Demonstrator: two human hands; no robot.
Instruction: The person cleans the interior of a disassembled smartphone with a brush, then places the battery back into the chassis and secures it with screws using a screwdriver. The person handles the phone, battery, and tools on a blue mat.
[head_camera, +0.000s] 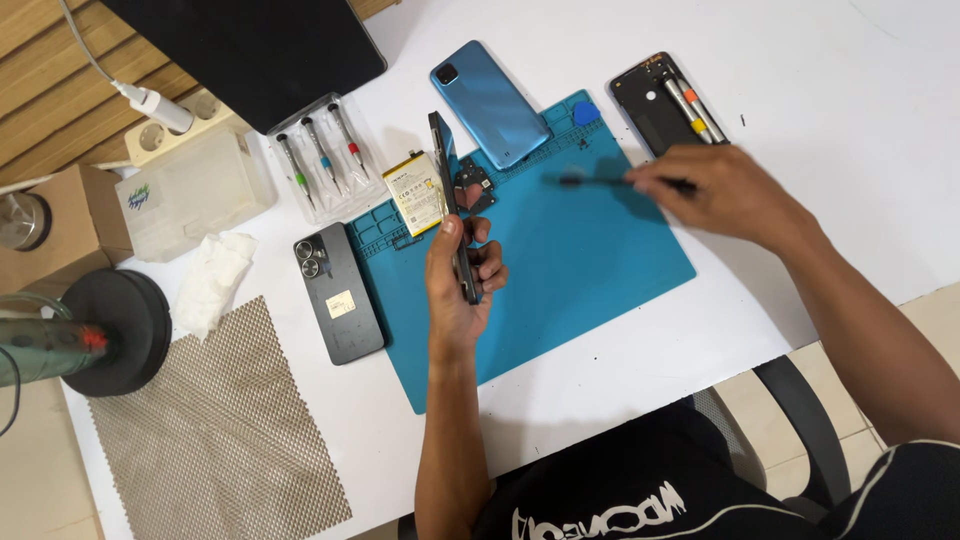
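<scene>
A phone body (452, 200) is held edge-up by the left hand (460, 275), fingers closed around it over the blue mat (590, 260). A thin dark tool (600, 181) is pinched in the right hand (725, 192), well right of the left fingers.

The thin dark tool (600, 182) over the blue mat (560, 270) is smeared by motion, so its tip cannot be made out, and its rear end is hidden inside the right hand (725, 190). The phone body (452, 205) above the mat's left part shows only its edge; its lower end is covered by the left hand (460, 275). The small dark parts (475, 187) beside it on the mat are too small to identify. Left of the mat, the green tool (45, 345) is cut off by the picture's edge, as is the dark panel (250, 50) above it.
</scene>
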